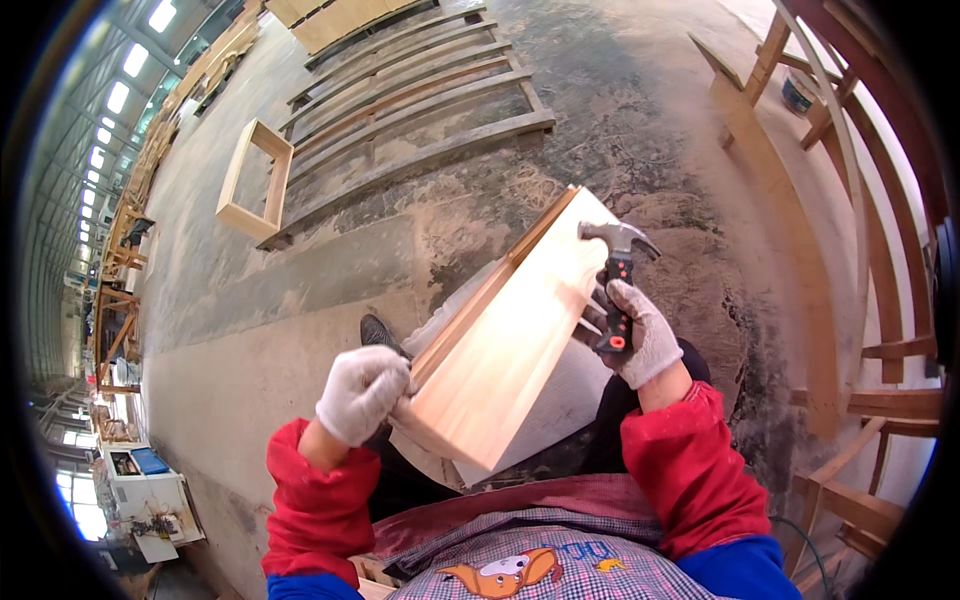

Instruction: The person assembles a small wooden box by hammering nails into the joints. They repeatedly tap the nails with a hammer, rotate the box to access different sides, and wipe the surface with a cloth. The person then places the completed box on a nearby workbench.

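Note:
A pale wooden box (pixel 520 330) is tilted in front of me, its long smooth board facing up. My left hand (pixel 366 393), in a whitish work glove, is closed on the near left corner of the box. In my gloved right hand (pixel 640 330) is a short claw hammer (pixel 618 290) with a black and red handle. The hammer's metal head lies over the far right part of the board. Fingers of my right hand also reach to the box's right edge, and their tips are partly hidden. A white sheet (pixel 550 420) shows beneath the box.
A slatted wooden pallet (pixel 400 130) lies on the concrete floor ahead, with an open rectangular wooden frame (pixel 233 212) at its left end. Wooden racking (pixel 790 200) stands along the right. A white cabinet (pixel 150 500) is at lower left. My shoe (pixel 378 332) shows beside the box.

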Tool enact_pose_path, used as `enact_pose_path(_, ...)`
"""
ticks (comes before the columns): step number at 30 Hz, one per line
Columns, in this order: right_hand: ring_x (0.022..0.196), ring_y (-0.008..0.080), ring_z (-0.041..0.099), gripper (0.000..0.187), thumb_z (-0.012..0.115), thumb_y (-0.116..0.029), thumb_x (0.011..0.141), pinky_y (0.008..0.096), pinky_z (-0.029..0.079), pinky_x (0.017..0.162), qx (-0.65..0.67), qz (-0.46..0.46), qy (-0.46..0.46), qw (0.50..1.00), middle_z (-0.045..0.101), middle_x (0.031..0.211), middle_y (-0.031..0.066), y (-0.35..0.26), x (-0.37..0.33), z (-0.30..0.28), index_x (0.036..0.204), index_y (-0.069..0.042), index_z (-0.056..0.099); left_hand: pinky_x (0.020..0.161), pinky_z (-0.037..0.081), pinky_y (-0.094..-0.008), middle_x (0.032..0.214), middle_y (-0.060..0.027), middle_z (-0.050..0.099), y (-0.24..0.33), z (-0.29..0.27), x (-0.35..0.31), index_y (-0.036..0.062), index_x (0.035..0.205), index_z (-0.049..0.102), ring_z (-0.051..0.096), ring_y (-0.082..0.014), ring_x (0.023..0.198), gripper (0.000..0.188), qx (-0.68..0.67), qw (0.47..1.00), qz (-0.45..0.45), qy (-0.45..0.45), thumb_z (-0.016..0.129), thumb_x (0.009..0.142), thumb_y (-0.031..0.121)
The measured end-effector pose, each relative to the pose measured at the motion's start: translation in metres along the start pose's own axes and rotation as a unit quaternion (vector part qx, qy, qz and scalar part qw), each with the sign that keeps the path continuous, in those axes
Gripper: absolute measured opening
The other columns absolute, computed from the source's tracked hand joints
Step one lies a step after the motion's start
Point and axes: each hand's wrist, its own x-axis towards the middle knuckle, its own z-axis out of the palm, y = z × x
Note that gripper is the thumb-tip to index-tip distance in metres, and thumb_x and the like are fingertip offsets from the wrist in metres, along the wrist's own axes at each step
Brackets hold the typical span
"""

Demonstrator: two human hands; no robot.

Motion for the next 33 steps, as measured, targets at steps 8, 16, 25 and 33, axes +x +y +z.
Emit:
enact_pose_path(8, 0.065, 0.0065, 0.055, 0.023, 0.074, -0.015, 0.092, 0.0216, 0.049, 0.058, -0.109, -0.125, -0.006, 0.986, 0.059, 0.083, -0.0053, 0.022, -0.002, 0.013, 0.112, -0.009, 0.064, 0.074, 0.054, -0.0380, 0.081, -0.0141, 0.070, -0.052, -0.012, -0.007, -0.0001, 0.082, 0.072, 0.067, -0.0276, 0.078, 0.020, 0.221, 0.975, 0.012, -0.004, 0.068, 0.088, 0.019)
enact_pose_path(16, 0.112, 0.0287, 0.057, 0.053, 0.066, -0.006, 0.082, 0.0364, 0.043, 0.102, -0.532, -0.310, -0.198, 0.763, 0.061, 0.106, 0.0147, 0.084, -0.026, 0.027, 0.134, -0.004, 0.059, 0.085, 0.054, -0.0337, 0.109, -0.0161, 0.073, -0.029, 0.012, 0.088, 0.0013, 0.133, 0.060, 0.070, -0.0230, 0.097, 0.048, 0.097, 0.994, -0.031, 0.047, 0.060, 0.099, 0.035)
enact_pose_path(25, 0.124, 0.0434, 0.052, 0.037, 0.068, -0.012, 0.084, 0.0431, 0.047, 0.102, -0.730, -0.109, -0.317, 0.596, 0.050, 0.137, 0.0249, 0.109, -0.042, 0.014, 0.119, -0.001, 0.061, 0.072, 0.051, -0.0308, 0.097, -0.0022, 0.065, -0.044, 0.024, 0.073, 0.0007, 0.117, 0.064, 0.056, -0.0106, 0.088, 0.051, -0.222, 0.947, -0.230, -0.041, 0.052, 0.105, 0.049)
enact_pose_path(33, 0.124, 0.0412, 0.055, 0.035, 0.069, -0.016, 0.084, 0.0454, 0.048, 0.102, -0.748, -0.127, -0.424, 0.495, 0.050, 0.144, 0.0196, 0.128, -0.044, 0.006, 0.117, -0.004, 0.063, 0.079, 0.047, -0.0292, 0.098, -0.0011, 0.067, -0.101, 0.017, 0.036, -0.0015, 0.111, 0.069, 0.054, -0.0112, 0.088, 0.047, -0.163, 0.962, -0.216, 0.014, 0.053, 0.105, 0.042)
